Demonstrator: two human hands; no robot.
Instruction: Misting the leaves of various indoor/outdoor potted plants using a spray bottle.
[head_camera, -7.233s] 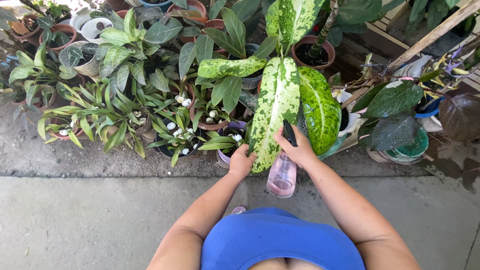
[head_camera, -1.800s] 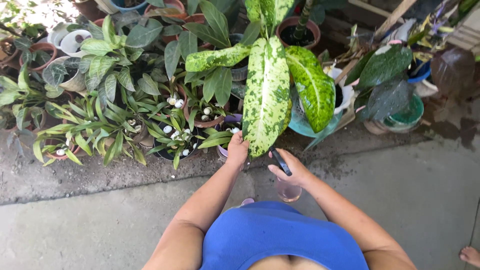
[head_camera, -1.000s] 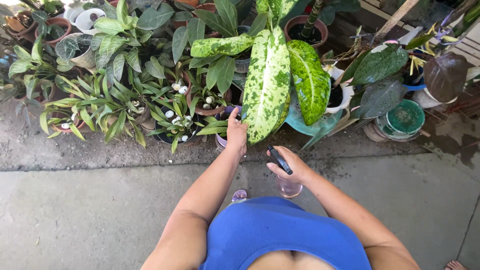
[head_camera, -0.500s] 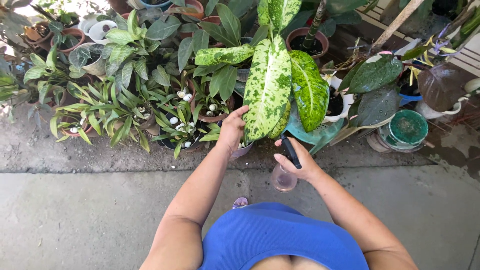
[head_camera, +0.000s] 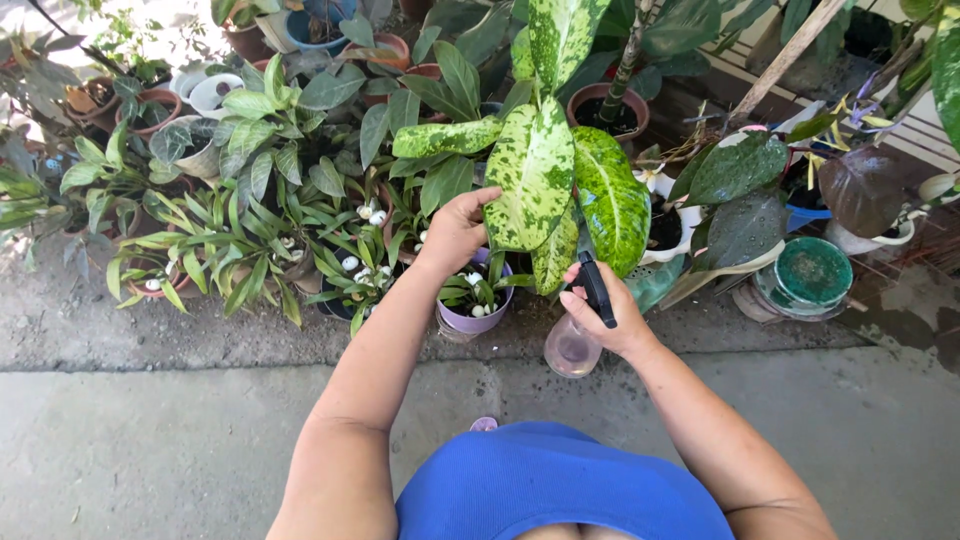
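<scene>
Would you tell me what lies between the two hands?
In the head view, a drooping speckled leaf hangs between the left hand and right hand.

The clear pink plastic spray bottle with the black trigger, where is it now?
The spray bottle is in the right hand, low and right of centre in the head view, beside the small purple pot, under the big speckled leaves.
</scene>
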